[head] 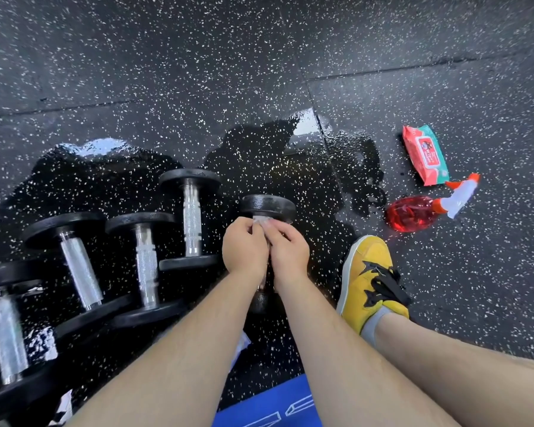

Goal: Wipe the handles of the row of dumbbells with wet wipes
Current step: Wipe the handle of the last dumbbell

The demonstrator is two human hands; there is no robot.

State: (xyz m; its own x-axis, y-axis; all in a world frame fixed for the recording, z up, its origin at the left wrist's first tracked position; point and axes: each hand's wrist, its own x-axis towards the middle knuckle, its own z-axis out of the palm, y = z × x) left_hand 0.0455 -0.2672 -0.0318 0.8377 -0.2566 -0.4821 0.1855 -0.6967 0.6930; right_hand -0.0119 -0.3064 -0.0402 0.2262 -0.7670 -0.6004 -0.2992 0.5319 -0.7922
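Left grip (244,248) and right grip (289,251) pinch wipe (262,221) over dumbbell (267,204).

I'm seeing a red spray bottle (412,213) lying on its side at the right, on the black speckled floor (198,57). A yellow shoe (370,272) with black laces is resting nearer. A wet patch (275,167) is glistening mid-scene, and blue fabric (269,405) is showing at the near edge.

Five dumbbells (5,331) (80,271) (146,266) (192,218) (267,206), two hands (244,251) (290,252), one wet wipe (261,221), one wipes pack (426,154), one spray bottle (413,212), one shoe (369,272)
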